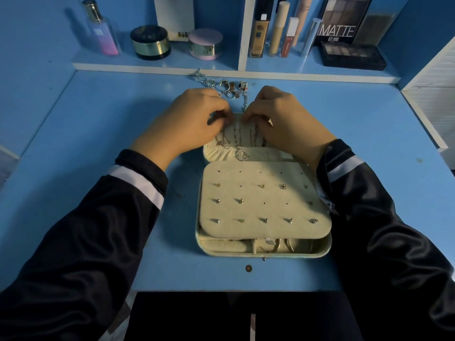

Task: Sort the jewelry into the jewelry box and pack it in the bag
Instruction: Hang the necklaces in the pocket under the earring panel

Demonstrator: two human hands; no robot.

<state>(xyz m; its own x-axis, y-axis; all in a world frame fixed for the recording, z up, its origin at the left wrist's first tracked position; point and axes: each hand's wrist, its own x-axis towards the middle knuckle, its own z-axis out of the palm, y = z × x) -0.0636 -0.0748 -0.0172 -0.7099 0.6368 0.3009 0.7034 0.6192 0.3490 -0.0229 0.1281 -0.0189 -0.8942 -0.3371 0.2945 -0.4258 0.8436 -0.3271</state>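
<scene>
An open cream jewelry box (263, 253) lies on the blue desk in front of me. Its earring panel (263, 200) holds several small studs. In the lid (248, 153), several necklaces (240, 143) hang over a gathered pocket. My left hand (194, 119) and my right hand (280, 119) meet at the lid's far edge, fingers curled, pinching something small there; what exactly they pinch is hidden, it looks like a necklace's top end. Loose rings and a chain (226, 86) lie just behind the hands. No bag is in view.
A shelf (157, 66) runs along the back of the desk with a perfume bottle (102, 30), two round jars (150, 43), makeup tubes (278, 30) and eyeshadow palettes (353, 56). A white panel (430, 94) stands at the right. A small round dark spot (248, 268) sits near the desk's front edge.
</scene>
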